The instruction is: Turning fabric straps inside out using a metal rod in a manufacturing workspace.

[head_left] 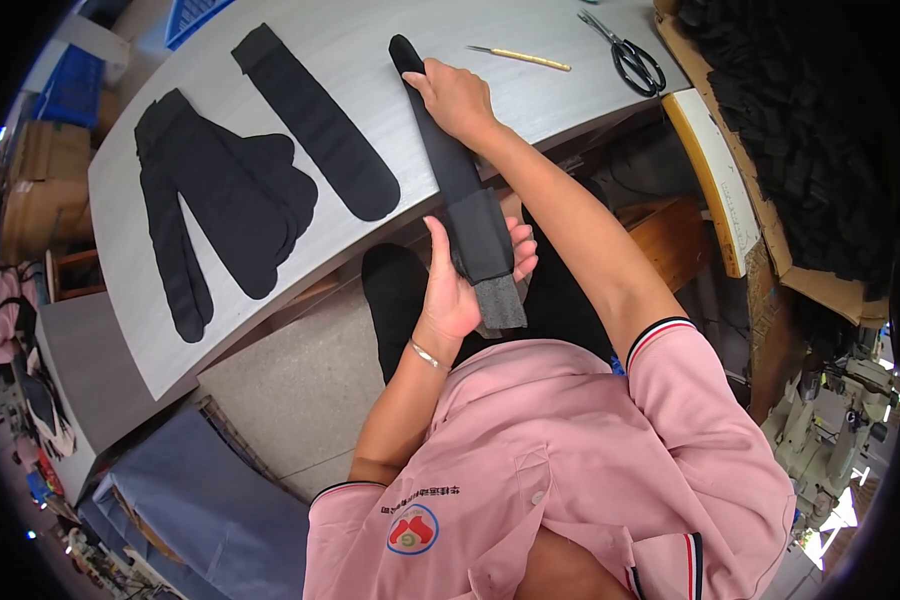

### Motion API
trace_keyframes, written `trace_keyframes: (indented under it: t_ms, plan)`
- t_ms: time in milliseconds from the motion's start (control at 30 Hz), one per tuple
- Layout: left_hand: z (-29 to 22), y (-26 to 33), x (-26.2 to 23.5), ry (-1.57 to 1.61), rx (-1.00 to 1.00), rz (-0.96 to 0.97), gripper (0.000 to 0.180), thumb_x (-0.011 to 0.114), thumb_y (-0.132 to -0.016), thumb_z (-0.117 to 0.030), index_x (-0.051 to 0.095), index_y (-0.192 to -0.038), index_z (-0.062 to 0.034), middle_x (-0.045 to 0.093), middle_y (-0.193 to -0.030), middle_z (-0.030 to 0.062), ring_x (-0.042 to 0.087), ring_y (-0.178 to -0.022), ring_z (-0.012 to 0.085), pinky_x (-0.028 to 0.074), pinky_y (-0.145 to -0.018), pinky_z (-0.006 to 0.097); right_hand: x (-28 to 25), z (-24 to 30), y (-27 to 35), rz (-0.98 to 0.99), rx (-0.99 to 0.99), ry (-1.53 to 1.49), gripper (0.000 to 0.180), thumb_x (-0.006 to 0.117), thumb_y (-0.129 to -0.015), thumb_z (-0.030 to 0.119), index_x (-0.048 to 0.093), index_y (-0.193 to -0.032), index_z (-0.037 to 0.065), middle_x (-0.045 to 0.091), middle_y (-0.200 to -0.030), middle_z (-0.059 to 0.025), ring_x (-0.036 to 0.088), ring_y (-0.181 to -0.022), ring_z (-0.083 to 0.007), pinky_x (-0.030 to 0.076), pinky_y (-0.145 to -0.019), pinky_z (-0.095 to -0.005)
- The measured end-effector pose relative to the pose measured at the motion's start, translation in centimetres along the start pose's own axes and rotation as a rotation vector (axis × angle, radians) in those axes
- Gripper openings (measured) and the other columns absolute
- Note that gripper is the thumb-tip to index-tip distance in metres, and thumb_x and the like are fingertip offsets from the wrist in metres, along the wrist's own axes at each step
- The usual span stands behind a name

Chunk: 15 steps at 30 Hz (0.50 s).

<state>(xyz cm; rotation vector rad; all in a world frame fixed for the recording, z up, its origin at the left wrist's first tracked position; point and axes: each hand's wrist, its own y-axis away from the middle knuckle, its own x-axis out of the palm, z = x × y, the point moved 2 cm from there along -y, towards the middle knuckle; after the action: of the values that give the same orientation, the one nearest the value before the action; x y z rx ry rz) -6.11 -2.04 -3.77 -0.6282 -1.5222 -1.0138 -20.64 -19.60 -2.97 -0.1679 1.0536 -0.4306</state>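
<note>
A long black fabric strap (pixel 454 170) runs from the table edge down toward my lap, with a wider folded black section and a grey fuzzy end tab (pixel 501 303). My right hand (pixel 455 100) grips its far, rounded end over the table. Lower down, my left hand (pixel 460 285) cups the wide section from beneath, thumb on one side and fingertips showing on the other. On the table to the left lies a single black strap piece (pixel 315 125). Farther left, several similar black pieces (pixel 220 190) overlap in a fanned stack.
An awl with a yellowish handle (pixel 530 58) and black-handled scissors (pixel 625 55) lie on the grey table (pixel 120 260) at the far right. A cardboard box (pixel 820 285) full of black pieces stands at the right. Blue-grey cloth (pixel 210 490) covers something at lower left.
</note>
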Motion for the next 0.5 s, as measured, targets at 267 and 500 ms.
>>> trace_keyframes:
  t_ms: [267, 500]
  plan:
    - [-1.4, -1.6, 0.1, -0.21, -0.03, -0.076, 0.043, 0.059, -0.098, -0.043, 0.059, -0.109, -0.0023, 0.063, -0.081, 0.0036, 0.064, -0.072, 0.0148, 0.057, -0.079, 0.037, 0.0, 0.4, -0.2, -0.004, -0.032, 0.01, 0.037, 0.058, -0.097, 0.036, 0.061, -0.082, 0.002, 0.066, -0.066, -0.0183, 0.065, -0.062, -0.0386, 0.05, -0.058, -0.0475]
    - [1.4, 1.2, 2.5, -0.328, 0.032, -0.027, 0.024, 0.056, -0.102, -0.032, 0.058, -0.102, -0.0085, 0.056, -0.074, -0.001, 0.056, -0.064, 0.0122, 0.055, -0.083, 0.04, 0.4, 0.5, -0.9, -0.011, -0.083, 0.067, 0.036, 0.056, -0.098, 0.034, 0.061, -0.081, 0.003, 0.066, -0.066, -0.0186, 0.066, -0.062, -0.0372, 0.051, -0.058, -0.0459]
